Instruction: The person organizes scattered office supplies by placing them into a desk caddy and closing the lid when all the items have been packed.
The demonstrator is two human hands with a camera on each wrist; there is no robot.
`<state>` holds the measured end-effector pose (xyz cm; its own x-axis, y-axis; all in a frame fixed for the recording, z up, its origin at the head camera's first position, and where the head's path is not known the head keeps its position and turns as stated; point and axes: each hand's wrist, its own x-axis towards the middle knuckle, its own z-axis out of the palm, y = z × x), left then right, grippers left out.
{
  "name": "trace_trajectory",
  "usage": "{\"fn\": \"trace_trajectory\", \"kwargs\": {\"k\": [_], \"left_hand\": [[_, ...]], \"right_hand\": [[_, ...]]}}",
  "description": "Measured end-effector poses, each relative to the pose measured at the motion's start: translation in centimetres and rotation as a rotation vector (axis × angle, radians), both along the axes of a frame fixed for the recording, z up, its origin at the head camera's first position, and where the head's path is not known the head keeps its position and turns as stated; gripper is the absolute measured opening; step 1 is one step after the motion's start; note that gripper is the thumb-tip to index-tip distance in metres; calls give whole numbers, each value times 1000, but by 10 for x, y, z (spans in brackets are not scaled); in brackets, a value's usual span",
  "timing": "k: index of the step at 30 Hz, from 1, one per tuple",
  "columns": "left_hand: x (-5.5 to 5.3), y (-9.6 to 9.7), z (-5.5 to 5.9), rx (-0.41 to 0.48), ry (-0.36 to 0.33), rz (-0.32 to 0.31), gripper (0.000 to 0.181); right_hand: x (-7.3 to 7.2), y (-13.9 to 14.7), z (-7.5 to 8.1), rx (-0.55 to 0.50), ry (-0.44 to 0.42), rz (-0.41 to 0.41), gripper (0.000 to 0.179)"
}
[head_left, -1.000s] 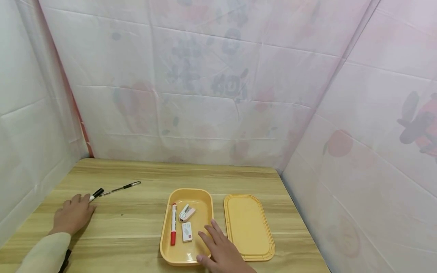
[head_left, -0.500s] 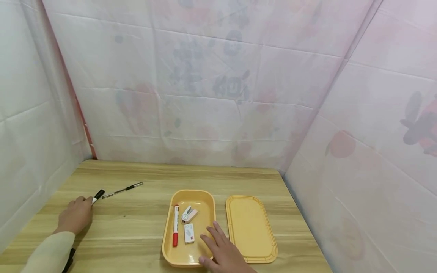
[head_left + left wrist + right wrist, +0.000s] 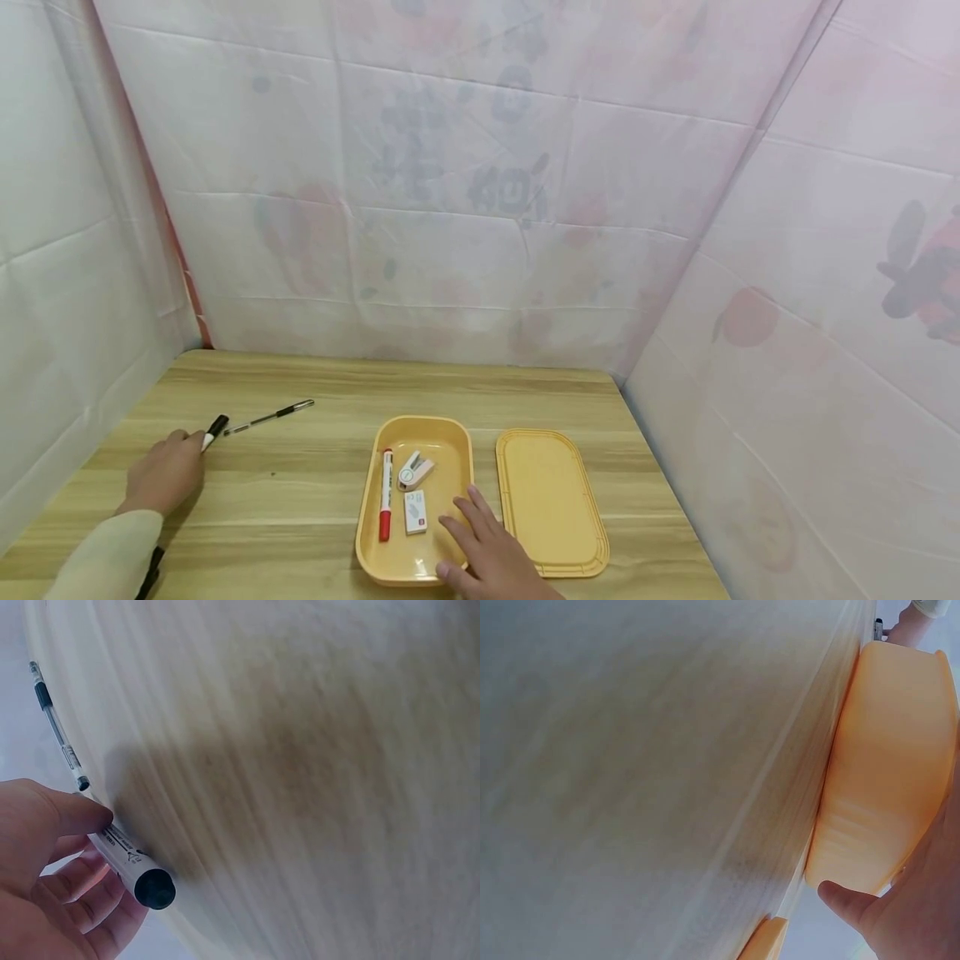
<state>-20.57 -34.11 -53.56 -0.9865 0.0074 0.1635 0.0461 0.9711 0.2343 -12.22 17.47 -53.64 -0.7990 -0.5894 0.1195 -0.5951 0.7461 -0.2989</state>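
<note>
At the left of the table my left hand [image 3: 165, 475] grips a white marker with black ends [image 3: 126, 859], thumb on one side and fingers curled round the other. Just beyond it lies a clear pen with a black grip [image 3: 270, 417]. My right hand [image 3: 498, 557] has its fingers spread over the near right corner of a yellow plastic box [image 3: 450, 458], thumb at the near rim. Inside the box are a red-capped marker [image 3: 386, 496], a small stapler [image 3: 415, 471] and a little white carton [image 3: 415, 512].
A flat yellow lid [image 3: 553, 500] lies on the wooden table [image 3: 300, 483], right of the box. White printed sheets [image 3: 450, 208] wall off the back and both sides. A black strap [image 3: 152, 575] shows under the left sleeve.
Early on, my left hand drew in more closely round the black-ended marker, and the view shifted slightly. Over the last half second almost nothing differs; my right hand stays at the box.
</note>
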Motion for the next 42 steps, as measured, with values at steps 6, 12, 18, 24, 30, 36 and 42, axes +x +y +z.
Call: {"fn": "trace_trajectory", "kwargs": {"k": [6,12,18,24,30,36,42], "left_hand": [[0,5,3,-2,29,6,28],[-1,10,8,4,45,-1,32],[0,18,12,12,50,-11,36],[1,28,16,24,97,-23,33],[2,39,21,42,76,-34,37],[2,53,25,43,130,-53,37],[4,73,35,34,178,-57,37]], "right_hand": [[1,1,-2,-16,36,20,51],[1,1,-3,-13,44,20,51],[-1,0,0,-7,31,27,52],[-2,-1,2,-4,-14,20,55],[-2,0,1,-11,-8,24,54],[-2,0,1,-29,-30,16,53],[-2,-1,0,-27,-19,17,53]]}}
